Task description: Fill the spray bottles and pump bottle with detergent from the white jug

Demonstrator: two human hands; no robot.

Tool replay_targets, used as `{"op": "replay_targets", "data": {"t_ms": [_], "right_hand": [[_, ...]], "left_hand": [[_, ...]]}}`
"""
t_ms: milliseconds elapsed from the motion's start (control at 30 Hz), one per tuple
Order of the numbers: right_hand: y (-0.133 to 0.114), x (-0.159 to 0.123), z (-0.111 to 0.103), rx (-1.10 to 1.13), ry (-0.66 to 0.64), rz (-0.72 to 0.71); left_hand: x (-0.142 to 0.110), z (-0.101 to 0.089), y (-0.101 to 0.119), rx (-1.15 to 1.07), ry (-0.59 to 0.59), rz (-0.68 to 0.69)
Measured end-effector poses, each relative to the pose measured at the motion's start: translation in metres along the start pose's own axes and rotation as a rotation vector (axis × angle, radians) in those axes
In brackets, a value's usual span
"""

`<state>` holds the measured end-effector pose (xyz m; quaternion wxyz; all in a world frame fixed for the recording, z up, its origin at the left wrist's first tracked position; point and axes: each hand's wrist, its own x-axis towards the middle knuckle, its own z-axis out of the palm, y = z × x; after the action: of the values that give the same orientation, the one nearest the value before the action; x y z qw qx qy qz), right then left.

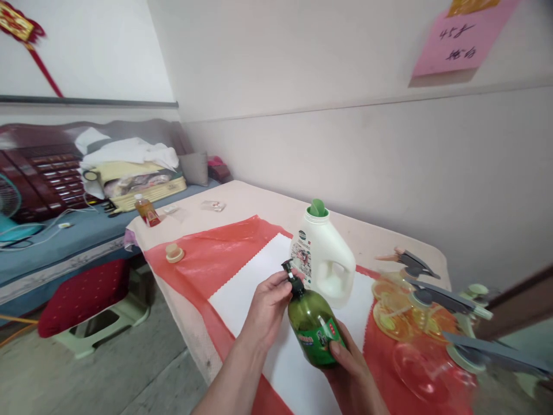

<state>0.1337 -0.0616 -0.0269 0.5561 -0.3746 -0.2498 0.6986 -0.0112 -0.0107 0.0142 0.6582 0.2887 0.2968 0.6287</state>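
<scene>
A green pump bottle with a black pump top is tilted above a white sheet. Around its lower body, near the green label, my right hand is closed. The fingers of my left hand close on the black pump collar at the neck. Just behind stands a large white detergent jug with a handle, its cap off and a green spout showing in its mouth. A beige cap lies on the red plastic sheet to the left.
Several clear spray bottles with grey trigger heads crowd the table's right end. A drink bottle and a small packet are on the table's far left. A red-topped stool stands beside the table. A wall runs behind it.
</scene>
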Motion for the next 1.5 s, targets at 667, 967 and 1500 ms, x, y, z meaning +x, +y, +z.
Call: {"op": "replay_targets", "data": {"t_ms": [667,967,1500], "right_hand": [[0.020,0.015,-0.014,-0.146,0.077,-0.126],[0.012,0.007,-0.009,-0.129,0.075,-0.103],[0.007,0.004,-0.005,-0.021,0.000,-0.042]], "left_hand": [[0.007,-0.009,-0.001,0.093,0.199,0.106],[0.002,-0.004,0.000,0.226,0.113,0.080],[0.001,0.002,0.000,0.242,0.110,0.155]]}}
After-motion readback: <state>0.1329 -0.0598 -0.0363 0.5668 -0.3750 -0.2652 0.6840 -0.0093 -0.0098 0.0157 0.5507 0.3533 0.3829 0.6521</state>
